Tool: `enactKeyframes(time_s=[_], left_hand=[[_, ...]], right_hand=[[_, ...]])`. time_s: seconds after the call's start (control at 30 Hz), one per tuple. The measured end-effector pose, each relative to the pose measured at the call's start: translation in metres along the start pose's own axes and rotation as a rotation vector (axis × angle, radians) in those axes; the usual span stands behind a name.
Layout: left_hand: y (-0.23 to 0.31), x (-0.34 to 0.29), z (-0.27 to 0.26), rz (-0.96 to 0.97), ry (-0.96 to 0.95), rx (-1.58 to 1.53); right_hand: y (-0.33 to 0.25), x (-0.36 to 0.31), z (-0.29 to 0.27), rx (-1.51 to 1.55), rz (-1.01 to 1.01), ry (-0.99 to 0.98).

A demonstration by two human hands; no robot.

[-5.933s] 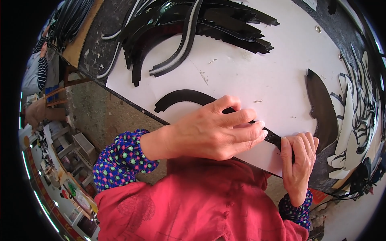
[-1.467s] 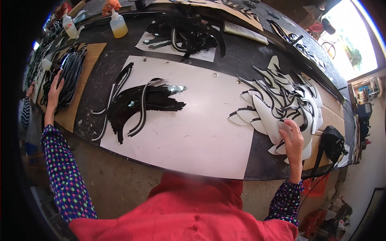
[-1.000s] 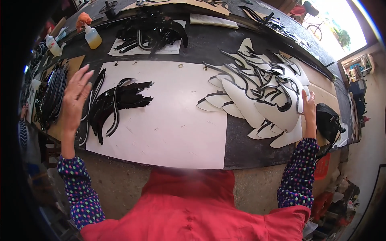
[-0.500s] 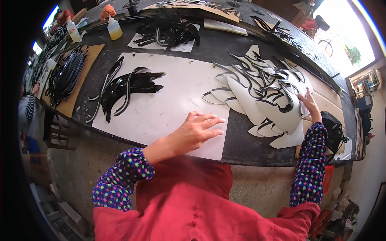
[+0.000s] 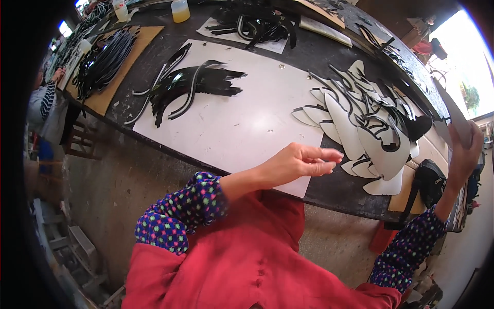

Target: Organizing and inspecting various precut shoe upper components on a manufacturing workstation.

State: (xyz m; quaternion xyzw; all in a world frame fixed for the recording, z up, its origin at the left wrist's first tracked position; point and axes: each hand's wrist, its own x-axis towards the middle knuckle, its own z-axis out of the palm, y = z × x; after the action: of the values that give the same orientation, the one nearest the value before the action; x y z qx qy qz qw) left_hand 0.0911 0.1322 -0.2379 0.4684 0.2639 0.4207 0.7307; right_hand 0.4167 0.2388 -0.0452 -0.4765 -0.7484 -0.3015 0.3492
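My right hand (image 5: pixel 464 152) is raised at the far right, above the table's edge. Its fingers and thumb are closed on a thin, curved, greyish panel (image 5: pixel 453 110), which stands tilted upward against the bright opening. My left hand (image 5: pixel 301 164) hovers over the right front corner of a white board (image 5: pixel 247 123). The fingers there are stretched out and nothing is in them. Just right of that hand lies a loose pile of white leaf-shaped panels (image 5: pixel 355 123) with black edging. On the board's left part rest glossy black curved strips (image 5: pixel 190 85), with grey-edged ones across them.
At the back stands a bottle of yellow liquid (image 5: pixel 180 11). More black strips (image 5: pixel 262 28) lie on white paper, and a long bundle of black strips (image 5: pixel 105 64) covers cardboard at left. A black bag (image 5: pixel 431 180) sits at the right edge. Another person's arm (image 5: pixel 49 92) shows far left.
My right hand has lifted away from the pile with a panel in it, up and to the right. My left hand has shifted right, and the whole view has turned.
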Motion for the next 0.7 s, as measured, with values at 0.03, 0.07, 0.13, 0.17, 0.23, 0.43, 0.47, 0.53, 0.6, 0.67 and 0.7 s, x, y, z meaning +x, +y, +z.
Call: enactKeyframes(time_s=[0.03, 0.07, 0.13, 0.17, 0.23, 0.43, 0.47, 0.53, 0.6, 0.67, 0.7], left_hand=[[0.005, 0.003, 0.001, -0.014, -0.015, -0.137], [0.008, 0.006, 0.002, -0.057, -0.019, -0.370], [0.004, 0.002, -0.007, -0.054, 0.011, -0.725], [0.001, 0.001, -0.010, -0.024, -0.004, -0.850], [0.005, -0.012, -0.021, -0.059, 0.201, -0.598], [-0.016, -0.035, -0.026, 0.069, 0.373, -0.370], [-0.017, -0.035, -0.019, 0.134, 0.388, -0.275], [-0.016, -0.038, -0.019, 0.191, 0.392, -0.076], [-0.007, -0.053, -0.022, 0.198, 0.495, 0.138], [0.001, -0.062, -0.032, 0.206, 0.587, 0.381], [0.006, -0.064, -0.043, 0.212, 0.596, 0.382]], right_hand=[[-0.025, -0.006, -0.009, -0.110, -0.216, 0.008], [-0.052, -0.027, -0.012, -0.005, -0.224, -0.010], [-0.106, -0.081, 0.007, 0.176, -0.426, -0.078], [-0.132, -0.101, 0.013, 0.401, -0.479, -0.159], [-0.175, -0.117, 0.016, 0.390, -0.460, -0.655], [-0.220, -0.110, 0.049, 0.945, 0.384, -0.928], [-0.232, -0.115, 0.060, 0.940, 0.358, -0.961], [-0.252, -0.127, 0.079, 1.065, 0.439, -0.966], [-0.271, -0.126, 0.078, 1.363, 0.769, -0.986], [-0.278, -0.124, 0.082, 1.622, 0.955, -1.018], [-0.275, -0.123, 0.087, 1.545, 0.955, -1.094]])
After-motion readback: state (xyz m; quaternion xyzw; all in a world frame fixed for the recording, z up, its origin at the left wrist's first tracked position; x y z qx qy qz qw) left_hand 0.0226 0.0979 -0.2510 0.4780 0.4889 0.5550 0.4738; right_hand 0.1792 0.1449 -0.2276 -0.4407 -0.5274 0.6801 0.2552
